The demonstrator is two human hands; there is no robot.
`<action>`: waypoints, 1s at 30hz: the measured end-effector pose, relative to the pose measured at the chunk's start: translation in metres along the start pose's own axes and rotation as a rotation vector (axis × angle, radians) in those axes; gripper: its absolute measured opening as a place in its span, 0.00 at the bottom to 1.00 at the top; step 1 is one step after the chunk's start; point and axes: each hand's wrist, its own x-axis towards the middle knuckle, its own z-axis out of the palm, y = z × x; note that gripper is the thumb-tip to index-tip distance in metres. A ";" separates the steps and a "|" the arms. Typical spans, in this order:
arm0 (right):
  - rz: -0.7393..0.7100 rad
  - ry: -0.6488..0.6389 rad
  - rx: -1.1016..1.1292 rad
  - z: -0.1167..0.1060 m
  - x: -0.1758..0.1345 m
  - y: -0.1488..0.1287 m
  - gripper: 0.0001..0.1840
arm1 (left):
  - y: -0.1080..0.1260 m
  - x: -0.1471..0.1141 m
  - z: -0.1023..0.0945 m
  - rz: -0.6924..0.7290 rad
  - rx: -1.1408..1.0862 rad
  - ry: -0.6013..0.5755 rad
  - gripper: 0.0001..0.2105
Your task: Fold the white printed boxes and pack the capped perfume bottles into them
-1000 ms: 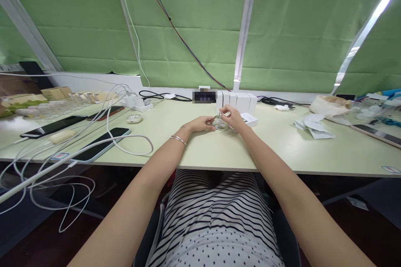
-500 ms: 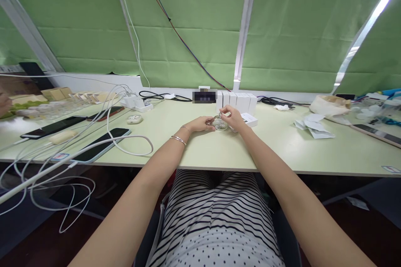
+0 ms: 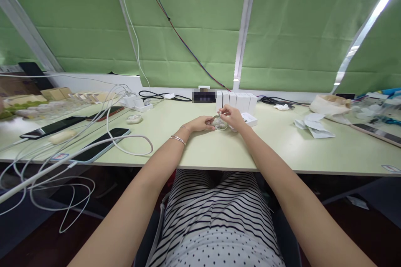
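On the table in front of me is a small, clear, rounded case with a pattern [image 3: 220, 123]. My left hand [image 3: 202, 124], with bracelets at the wrist, is closed on its left side. At the top edge of the case, the thumb and finger of my right hand [image 3: 231, 115] are pinched together over something small and light that I cannot make out. A flat white box [image 3: 249, 119] lies just right of my right hand. Behind it stands a row of several white boxes [image 3: 238, 101].
To the left are a white earbud case [image 3: 134, 119], a phone [image 3: 102, 145] and tangled white cables [image 3: 138, 137]. White paper packets [image 3: 314, 126] and a beige bag [image 3: 328, 106] lie at right. Black cables run along the back, and the table's front edge [image 3: 219, 168] is close to my lap.
Both hands stay at the case almost unmoved. My right fingertips have shifted very slightly at its top edge. At far left, another person's hand has drawn back towards the picture's edge.
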 end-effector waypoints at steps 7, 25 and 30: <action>0.005 -0.002 0.024 0.000 0.001 0.004 0.04 | -0.001 0.001 0.000 0.004 0.003 -0.001 0.13; -0.013 -0.017 0.005 -0.001 0.002 0.005 0.04 | -0.004 0.002 0.000 0.016 0.019 -0.018 0.13; -0.026 -0.026 -0.026 -0.002 0.002 0.004 0.04 | -0.006 0.002 0.001 0.020 0.025 -0.012 0.12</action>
